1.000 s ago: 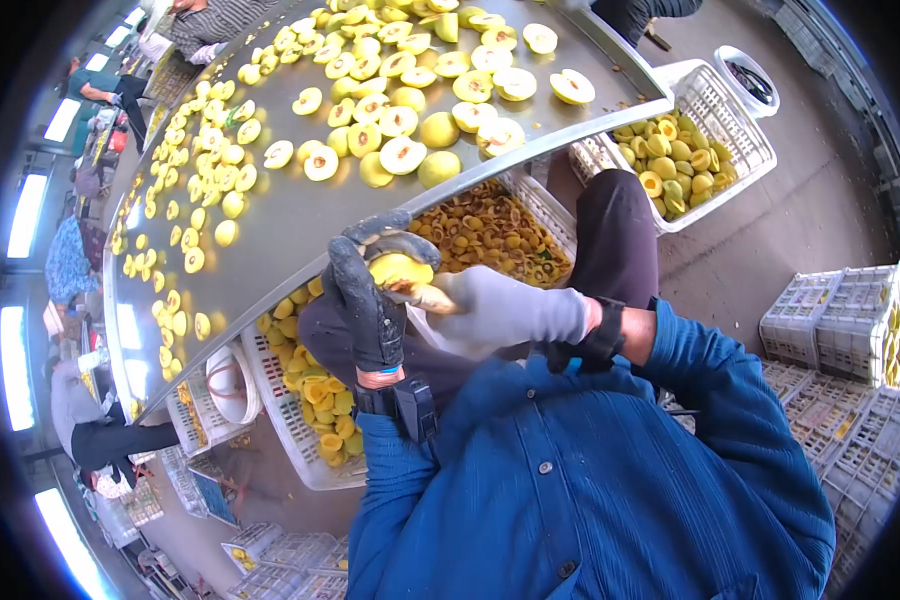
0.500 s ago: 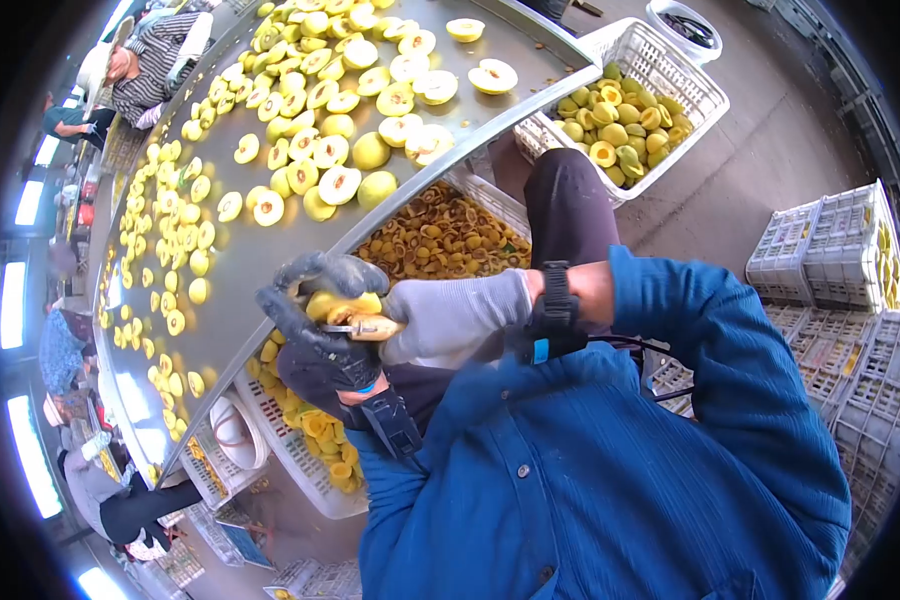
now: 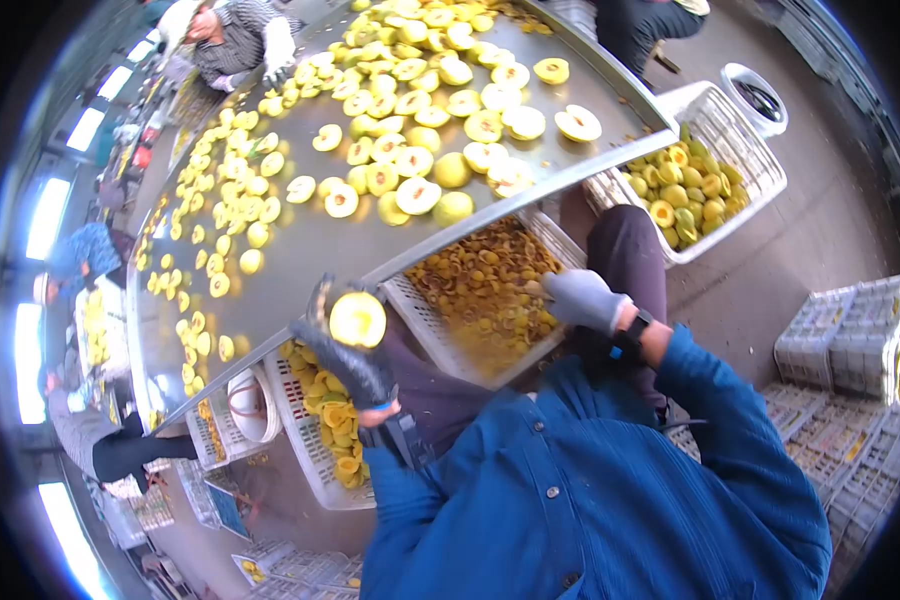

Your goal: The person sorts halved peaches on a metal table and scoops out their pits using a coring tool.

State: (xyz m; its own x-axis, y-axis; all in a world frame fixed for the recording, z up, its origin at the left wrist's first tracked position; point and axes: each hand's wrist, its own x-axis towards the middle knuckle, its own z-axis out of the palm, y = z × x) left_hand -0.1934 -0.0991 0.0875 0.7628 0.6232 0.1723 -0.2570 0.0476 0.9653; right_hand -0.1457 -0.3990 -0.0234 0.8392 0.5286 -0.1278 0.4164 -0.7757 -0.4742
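Observation:
My left hand (image 3: 345,355), in a black glove, holds a yellow peach half (image 3: 357,319) with its cut face up, beside the metal table's edge. My right hand (image 3: 584,300), in a grey glove, is closed above the right side of a white crate (image 3: 425,325) of brown and yellow pit scraps (image 3: 485,270). A short brownish end, blurred, juts from its fingers; it appears to be the handled pitting tool seen earlier. Several peach halves (image 3: 418,195) lie cut side up or down on the metal table (image 3: 300,255).
A crate of hollowed peach halves (image 3: 685,195) stands right of my knee, with a white bucket (image 3: 755,100) behind it. Another crate of halves (image 3: 335,430) sits left of my leg. Stacked crates (image 3: 840,340) are at far right. A co-worker (image 3: 245,45) reaches over the table's far side.
My hands have parted. The right hand has moved right, away from the fruit and over the scraps crate. The left hand has opened out under the peach half, its cut face now showing. The view has shifted.

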